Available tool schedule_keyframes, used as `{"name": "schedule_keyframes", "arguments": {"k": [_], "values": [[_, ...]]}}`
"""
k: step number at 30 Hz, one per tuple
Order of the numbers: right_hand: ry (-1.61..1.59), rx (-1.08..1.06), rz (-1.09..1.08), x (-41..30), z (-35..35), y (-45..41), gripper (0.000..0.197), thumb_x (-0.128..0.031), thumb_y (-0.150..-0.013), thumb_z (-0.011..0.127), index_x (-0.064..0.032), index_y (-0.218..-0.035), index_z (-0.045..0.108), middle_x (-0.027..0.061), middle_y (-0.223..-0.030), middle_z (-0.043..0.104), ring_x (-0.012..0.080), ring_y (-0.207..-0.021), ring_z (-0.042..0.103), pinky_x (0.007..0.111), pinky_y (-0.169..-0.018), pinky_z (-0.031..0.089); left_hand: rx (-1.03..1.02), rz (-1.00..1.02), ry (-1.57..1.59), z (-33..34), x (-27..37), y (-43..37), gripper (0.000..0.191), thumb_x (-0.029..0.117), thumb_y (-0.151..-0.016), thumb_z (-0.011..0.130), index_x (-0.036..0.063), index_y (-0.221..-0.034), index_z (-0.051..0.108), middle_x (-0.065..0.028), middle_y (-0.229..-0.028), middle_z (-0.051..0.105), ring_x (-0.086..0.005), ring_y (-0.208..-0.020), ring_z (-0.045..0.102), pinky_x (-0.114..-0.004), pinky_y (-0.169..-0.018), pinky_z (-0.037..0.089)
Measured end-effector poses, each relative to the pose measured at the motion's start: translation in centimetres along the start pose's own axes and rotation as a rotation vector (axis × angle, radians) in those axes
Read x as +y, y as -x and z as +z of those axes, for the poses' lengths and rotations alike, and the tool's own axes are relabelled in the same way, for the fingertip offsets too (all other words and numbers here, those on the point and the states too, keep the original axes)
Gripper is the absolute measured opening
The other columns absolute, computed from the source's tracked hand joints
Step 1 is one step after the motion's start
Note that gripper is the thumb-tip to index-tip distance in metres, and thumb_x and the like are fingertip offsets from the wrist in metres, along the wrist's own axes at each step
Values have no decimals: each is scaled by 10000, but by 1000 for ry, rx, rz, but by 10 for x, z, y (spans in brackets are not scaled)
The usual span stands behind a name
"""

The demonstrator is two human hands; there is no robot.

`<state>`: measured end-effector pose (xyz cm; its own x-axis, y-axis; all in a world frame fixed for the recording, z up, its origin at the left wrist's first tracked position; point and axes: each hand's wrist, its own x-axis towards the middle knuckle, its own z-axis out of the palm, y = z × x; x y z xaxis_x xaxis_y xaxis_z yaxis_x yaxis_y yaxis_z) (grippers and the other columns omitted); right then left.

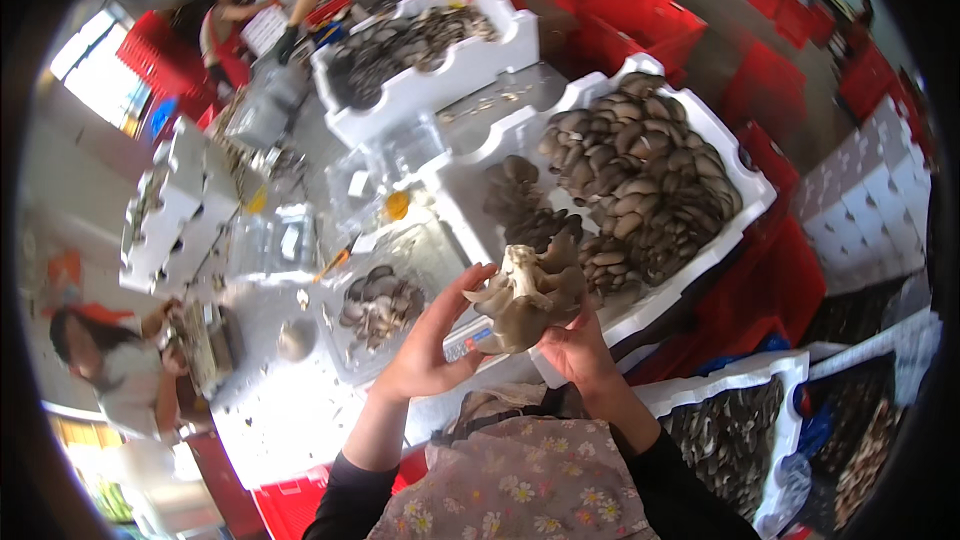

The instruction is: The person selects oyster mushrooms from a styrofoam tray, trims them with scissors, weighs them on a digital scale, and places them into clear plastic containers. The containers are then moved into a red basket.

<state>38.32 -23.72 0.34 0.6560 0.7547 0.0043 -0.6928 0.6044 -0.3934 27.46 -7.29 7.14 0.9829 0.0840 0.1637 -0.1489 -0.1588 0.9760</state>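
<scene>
An oyster mushroom cluster (525, 300) is held up in front of me, its pale stem base facing up. My right hand (576, 345) grips it from the lower right. My left hand (435, 345) is at its left edge, thumb and fingers spread apart; whether they press on the caps is not clear. Behind the hands, a clear plastic tray (337, 352) with loose oyster mushrooms (382, 304) lies on the table, beside the partly hidden panel of a weighing scale (459, 347). A white foam box (469, 236) just beyond holds many grey-brown mushroom clusters (630, 157).
Another foam box (427, 101) of mushrooms stands farther back. Clear plastic containers (274, 244), an orange-handled knife (334, 262) and a yellow tape roll (397, 205) lie on the metal table (285, 330). More mushroom boxes (727, 442) stand at lower right. Co-workers (124, 382) are around the table.
</scene>
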Motion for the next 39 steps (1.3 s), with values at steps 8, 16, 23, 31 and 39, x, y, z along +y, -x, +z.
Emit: {"name": "schedule_keyframes", "arguments": {"k": [8, 16, 23, 31, 39], "values": [[74, -172, 256, 62, 43, 16, 1069, -239, -711, 818, -155, -1489, 89, 78, -1397, 390, 247, -1265, 430, 417, -1026, 417, 279, 19, 240, 10, 0, 105, 705, 165, -886, 511, 4, -1465, 142, -166, -1507, 213, -266, -1387, 235, -400, -1121, 195], [-21, -159, 680, 145, 36, 45, 711, -316, -863, 648, -74, -1414, 270, 131, -1401, 378, 310, -1277, 410, 542, -1052, 345, 904, -270, -236, -23, -42, 229, 358, 215, -920, 556, 25, -1222, 530, -162, -1144, 592, -245, -1027, 587, -352, -861, 458], [783, -235, 313, 180, 78, 37, 653, 2, -715, 775, -12, -1264, 422, 80, -1188, 536, 165, -1071, 544, 300, -925, 452, 1235, -382, -476, -73, -21, 265, 159, 53, -803, 675, 34, -960, 660, -95, -851, 649, -202, -726, 629, -306, -622, 494], [968, -278, 345, 188, 118, 35, 587, -49, -742, 776, -5, -1217, 434, 80, -1158, 546, 160, -1055, 546, 303, -923, 446, 789, 51, -350, -93, 0, 248, 290, -11, -717, 735, 49, -995, 673, -79, -875, 627, -199, -787, 633, -295, -637, 511], [944, -305, 492, 188, 121, 32, 583, -21, -735, 751, -3, -1224, 434, 74, -1149, 547, 149, -1053, 543, 302, -919, 447, 879, 221, -673, -87, -10, 262, 266, -42, -716, 694, 40, -968, 671, -94, -830, 636, -245, -707, 638, -314, -595, 518]]}}
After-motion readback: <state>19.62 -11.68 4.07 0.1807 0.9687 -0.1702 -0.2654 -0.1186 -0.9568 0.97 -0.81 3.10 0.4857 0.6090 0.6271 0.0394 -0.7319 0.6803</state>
